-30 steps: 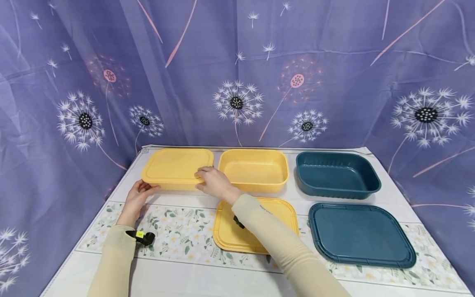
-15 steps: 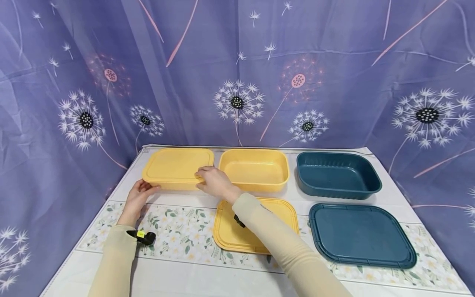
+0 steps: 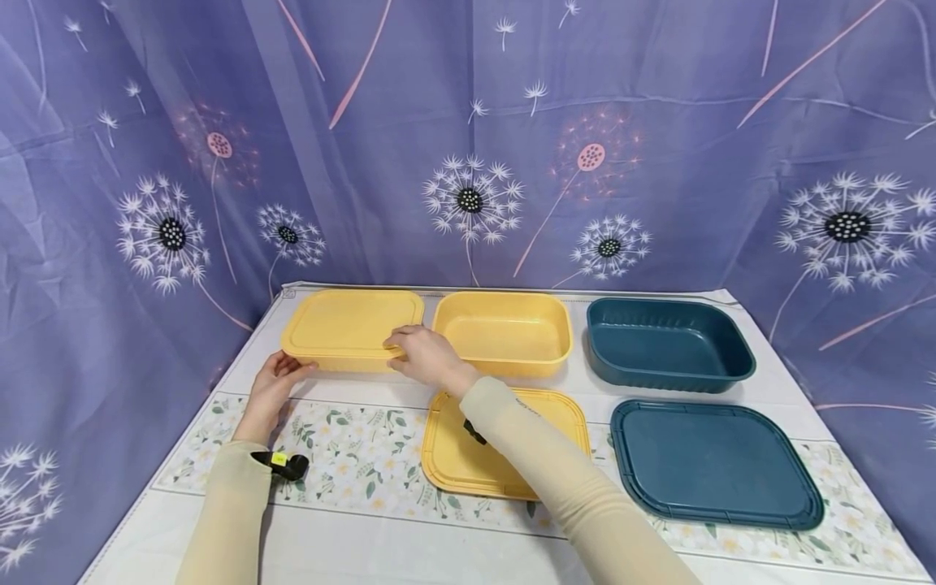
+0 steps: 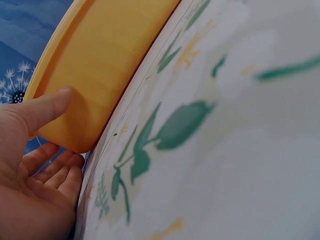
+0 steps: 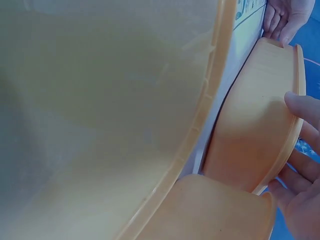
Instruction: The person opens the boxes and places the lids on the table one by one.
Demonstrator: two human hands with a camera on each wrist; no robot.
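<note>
At the back left of the table a yellow rectangular food container (image 3: 358, 365) has its flat yellow lid (image 3: 351, 322) on top. My left hand (image 3: 269, 396) holds its front left corner. In the left wrist view the thumb (image 4: 52, 107) lies on the front wall and the fingers curl beneath the corner. My right hand (image 3: 430, 357) grips the right end, thumb on the front wall, fingers over the lid's edge. The right wrist view shows both hands at this container (image 5: 250, 115), one at each end.
Close to its right stands an uncovered yellow container (image 3: 504, 368), then an uncovered dark teal one (image 3: 665, 379). A yellow lid (image 3: 457, 471), partly under my right forearm, and a teal lid (image 3: 712, 463) lie in front. A purple dandelion curtain (image 3: 366, 203) closes off the back.
</note>
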